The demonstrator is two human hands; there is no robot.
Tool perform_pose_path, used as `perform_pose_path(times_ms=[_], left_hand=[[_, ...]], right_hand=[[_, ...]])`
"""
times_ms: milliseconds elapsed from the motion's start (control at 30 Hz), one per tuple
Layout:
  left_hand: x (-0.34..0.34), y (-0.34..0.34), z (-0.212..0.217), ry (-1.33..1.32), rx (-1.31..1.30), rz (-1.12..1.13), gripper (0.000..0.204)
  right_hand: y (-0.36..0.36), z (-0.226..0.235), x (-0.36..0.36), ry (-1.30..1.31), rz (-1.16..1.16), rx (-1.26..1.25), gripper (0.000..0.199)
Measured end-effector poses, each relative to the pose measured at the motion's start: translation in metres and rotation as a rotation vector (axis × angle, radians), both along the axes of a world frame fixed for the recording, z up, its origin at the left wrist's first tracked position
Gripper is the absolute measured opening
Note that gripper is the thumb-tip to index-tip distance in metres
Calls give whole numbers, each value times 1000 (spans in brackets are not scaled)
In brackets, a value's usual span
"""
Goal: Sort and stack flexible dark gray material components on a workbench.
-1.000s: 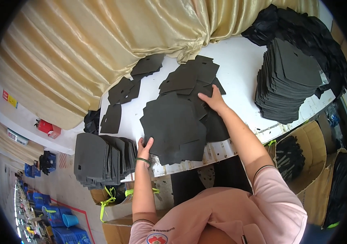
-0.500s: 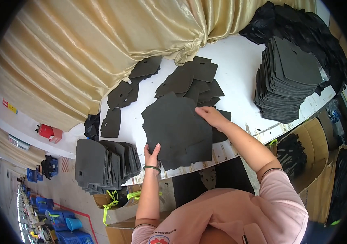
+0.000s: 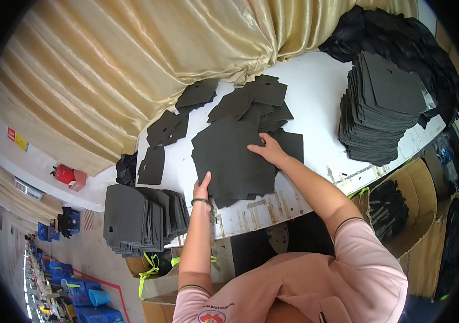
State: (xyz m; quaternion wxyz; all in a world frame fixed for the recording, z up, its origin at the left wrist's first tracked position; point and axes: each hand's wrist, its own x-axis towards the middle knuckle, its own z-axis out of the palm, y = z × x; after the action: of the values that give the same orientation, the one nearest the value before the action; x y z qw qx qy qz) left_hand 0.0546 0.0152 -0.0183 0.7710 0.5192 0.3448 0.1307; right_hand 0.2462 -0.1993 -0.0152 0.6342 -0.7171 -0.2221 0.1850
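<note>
A loose pile of dark grey-black flat sheets (image 3: 235,156) with jagged, overlapping edges is in front of me over the white table. My left hand (image 3: 202,191), a dark bangle on its wrist, grips the pile's lower left edge, its thumb on top and the other fingers partly hidden. Across the right part of the top sheet lies my right hand (image 3: 270,151), with thumb and forefinger apart. Behind the pile, more dark cut pieces (image 3: 269,92) overlap, some with a small slot. Another dark piece (image 3: 293,144) shows just right of my right hand.
A tall stack of dark pieces (image 3: 382,113) stands at the right beside black plastic bags (image 3: 396,37). Further stacks (image 3: 127,215) sit at the table's left corner. Gold curtains (image 3: 132,59) hang along the back. An open cardboard box (image 3: 412,199) stands at the right below the white table (image 3: 315,81).
The sheets have moved slightly away from me and lower onto the table, uncovering its taped front edge. My right hand has shifted from the pile's right edge onto its top, fingers spreading.
</note>
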Motion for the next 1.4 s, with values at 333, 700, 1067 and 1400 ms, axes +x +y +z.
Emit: perform_pose_path(times_ms=[333,700,1067,1400], left_hand=[[21,13,-3,21,64,-32,69],[-44,-2,15,-136,361,-182,77],[-55,0,37,-264,554,-431,85],[-55,-15,81,-338,748,-331,81]], right_hand=[[-2,46,25,491,183,125,103],[-65,27,-64,90,342,320,92],[-88,49,-68,23,457,391,88],[-96,68,-61,-201,338,322,87]])
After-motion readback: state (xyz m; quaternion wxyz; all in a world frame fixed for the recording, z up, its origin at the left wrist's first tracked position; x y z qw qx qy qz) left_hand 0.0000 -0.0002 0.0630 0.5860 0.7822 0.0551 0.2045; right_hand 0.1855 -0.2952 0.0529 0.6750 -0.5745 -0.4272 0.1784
